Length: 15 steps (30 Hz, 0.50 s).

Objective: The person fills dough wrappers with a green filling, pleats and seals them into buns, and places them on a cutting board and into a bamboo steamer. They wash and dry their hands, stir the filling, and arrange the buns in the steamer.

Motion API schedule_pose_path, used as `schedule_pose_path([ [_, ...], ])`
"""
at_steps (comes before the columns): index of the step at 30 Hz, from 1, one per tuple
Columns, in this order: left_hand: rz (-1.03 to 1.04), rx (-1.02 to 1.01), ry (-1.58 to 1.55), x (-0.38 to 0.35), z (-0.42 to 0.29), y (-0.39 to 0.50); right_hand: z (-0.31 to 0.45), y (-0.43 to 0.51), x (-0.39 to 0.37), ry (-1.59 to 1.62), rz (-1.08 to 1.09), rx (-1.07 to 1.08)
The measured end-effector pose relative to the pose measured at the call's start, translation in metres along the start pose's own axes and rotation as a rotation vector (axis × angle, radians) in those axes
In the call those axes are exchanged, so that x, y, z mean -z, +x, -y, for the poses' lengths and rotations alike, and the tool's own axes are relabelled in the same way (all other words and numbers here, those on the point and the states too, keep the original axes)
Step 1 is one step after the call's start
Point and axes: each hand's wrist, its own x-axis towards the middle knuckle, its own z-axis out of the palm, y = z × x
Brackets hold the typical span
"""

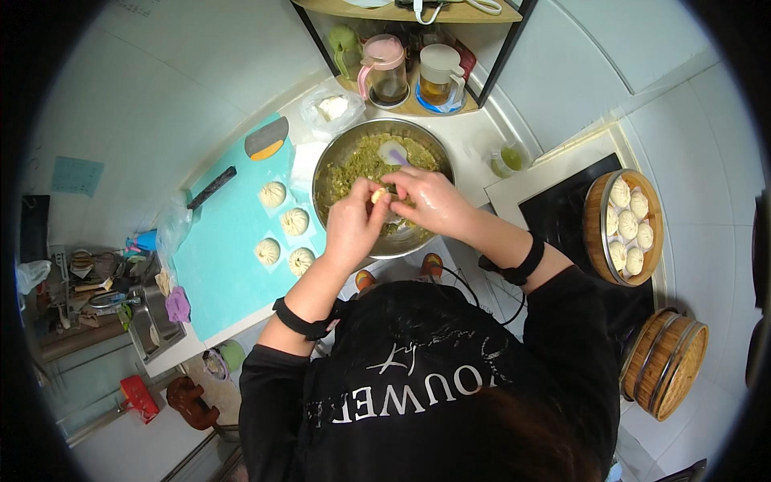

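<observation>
My left hand (355, 226) pinches a small pale-yellow lump (378, 195) between thumb and fingers; whether it is dough or food cannot be told. Close beside it, my right hand (435, 200) has its fingers apart and curved towards the lump, and its back looks wet. Both hands are over a large stainless-steel bowl (444, 144) of chopped green filling (355, 165). A white-headed spatula (393, 153) with a purple handle rests in the filling. My hands hide part of the bowl's near side.
Several pleated buns (294, 222) sit on paper squares on a teal mat (226, 265), with a dough scraper (267, 140) and dark stick (212, 188). Rightward, a bamboo steamer (591, 232) of buns stands on the black cooktop (545, 208). Behind the bowl are lidded jugs (385, 69) and a bag (332, 108).
</observation>
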Motion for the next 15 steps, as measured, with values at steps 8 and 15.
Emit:
schedule_pose_path([
  [8, 0.086, 0.047, -0.188, 0.011, 0.020, -0.019, -0.020, -0.001, 0.033, 0.070, -0.065, -0.215],
  [15, -0.084, 0.630, -0.413, 0.043, 0.101, -0.086, -0.064, 0.009, 0.056, -0.136, -0.154, -0.231],
])
